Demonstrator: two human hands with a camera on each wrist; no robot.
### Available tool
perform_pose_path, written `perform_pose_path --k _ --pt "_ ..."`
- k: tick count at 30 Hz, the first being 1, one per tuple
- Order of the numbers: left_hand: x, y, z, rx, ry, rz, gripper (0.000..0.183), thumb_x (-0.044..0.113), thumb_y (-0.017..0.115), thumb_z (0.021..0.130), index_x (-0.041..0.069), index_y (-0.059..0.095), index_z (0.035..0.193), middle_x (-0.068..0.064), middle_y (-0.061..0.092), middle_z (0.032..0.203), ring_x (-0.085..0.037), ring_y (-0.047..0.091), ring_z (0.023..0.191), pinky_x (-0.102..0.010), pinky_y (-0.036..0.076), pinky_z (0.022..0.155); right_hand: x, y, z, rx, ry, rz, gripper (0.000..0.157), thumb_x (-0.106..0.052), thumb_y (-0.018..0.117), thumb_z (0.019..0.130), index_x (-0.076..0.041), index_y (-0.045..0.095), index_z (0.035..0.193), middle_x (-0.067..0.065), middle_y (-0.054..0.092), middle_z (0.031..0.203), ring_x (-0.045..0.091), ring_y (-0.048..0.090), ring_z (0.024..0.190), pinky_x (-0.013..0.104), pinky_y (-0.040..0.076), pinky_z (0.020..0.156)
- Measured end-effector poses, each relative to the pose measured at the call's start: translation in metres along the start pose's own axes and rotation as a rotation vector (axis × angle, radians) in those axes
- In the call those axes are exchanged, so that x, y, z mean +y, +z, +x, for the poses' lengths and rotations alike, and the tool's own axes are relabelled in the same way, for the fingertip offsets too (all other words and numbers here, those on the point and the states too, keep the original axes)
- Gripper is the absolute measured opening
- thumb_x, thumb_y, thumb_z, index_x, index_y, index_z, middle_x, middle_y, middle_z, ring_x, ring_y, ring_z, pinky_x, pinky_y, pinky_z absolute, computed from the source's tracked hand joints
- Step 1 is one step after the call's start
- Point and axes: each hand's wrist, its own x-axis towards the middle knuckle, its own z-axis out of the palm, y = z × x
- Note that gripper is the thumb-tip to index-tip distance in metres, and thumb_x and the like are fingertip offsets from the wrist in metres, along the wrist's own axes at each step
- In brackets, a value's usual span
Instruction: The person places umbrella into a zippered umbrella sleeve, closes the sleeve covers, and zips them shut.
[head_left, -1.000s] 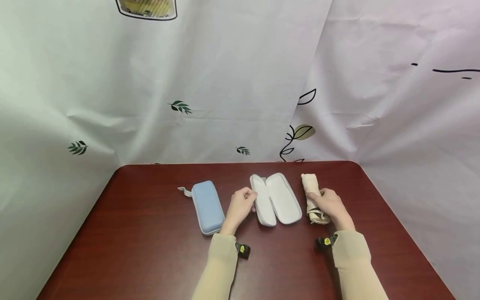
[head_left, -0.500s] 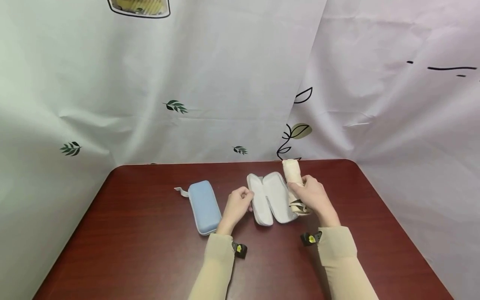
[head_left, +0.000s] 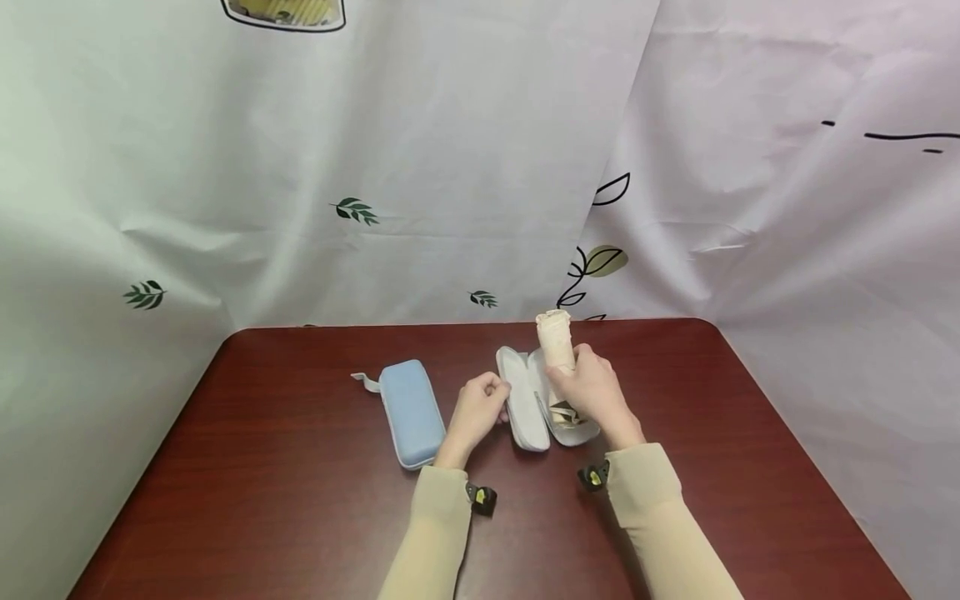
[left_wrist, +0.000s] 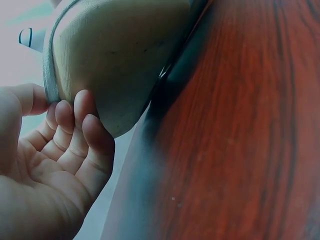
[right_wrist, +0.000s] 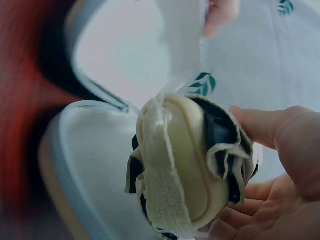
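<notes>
A small zip case [head_left: 525, 410] lies spread open on the table, its white lining facing up. My left hand [head_left: 476, 410] pinches the rim of its left half; in the left wrist view thumb and fingertips meet at the edge of the beige outer shell [left_wrist: 115, 60]. My right hand [head_left: 596, 390] grips a cream folded compact umbrella [head_left: 556, 340] over the case's right half, far end tilted up. The right wrist view shows the umbrella's handle end [right_wrist: 187, 165] with a woven strap and dark-lined folds, close over the lining [right_wrist: 95, 155]. Whether it touches the lining, I cannot tell.
A closed light-blue zip case [head_left: 412, 415] with a pale loop strap [head_left: 365, 382] lies left of my left hand. The dark red wooden table [head_left: 300, 467] ends at a white printed curtain [head_left: 420, 167] behind.
My right hand has lifted the umbrella from the table on the right and carried it left over the open case, tipping its far end up. My left hand keeps its pinch.
</notes>
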Motion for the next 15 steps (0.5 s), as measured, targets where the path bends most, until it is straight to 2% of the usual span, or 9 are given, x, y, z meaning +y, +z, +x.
perform_pose_path --k 7,15 --pt "0.001 -0.003 0.001 -0.01 0.006 0.008 0.018 0.021 0.056 0.093 0.01 0.062 0.079 -0.004 0.061 0.059 -0.022 0.061 0.053 -0.03 0.049 0.052 0.006 0.012 -0.004 0.034 -0.06 -0.083 0.048 -0.032 0.068 0.086 0.006 0.052 0.111 0.016 0.061 0.089 0.035 0.061 0.079 0.048 0.049 0.071" --pt "0.002 -0.006 0.002 0.005 0.009 0.024 0.019 0.02 0.054 0.094 0.01 0.061 0.08 -0.003 0.059 0.059 -0.022 0.061 0.054 -0.031 0.048 0.052 0.007 0.019 -0.007 -0.014 -0.067 -0.157 0.049 -0.03 0.066 0.086 0.009 0.051 0.111 0.018 0.06 0.09 0.037 0.062 0.08 0.049 0.05 0.072"
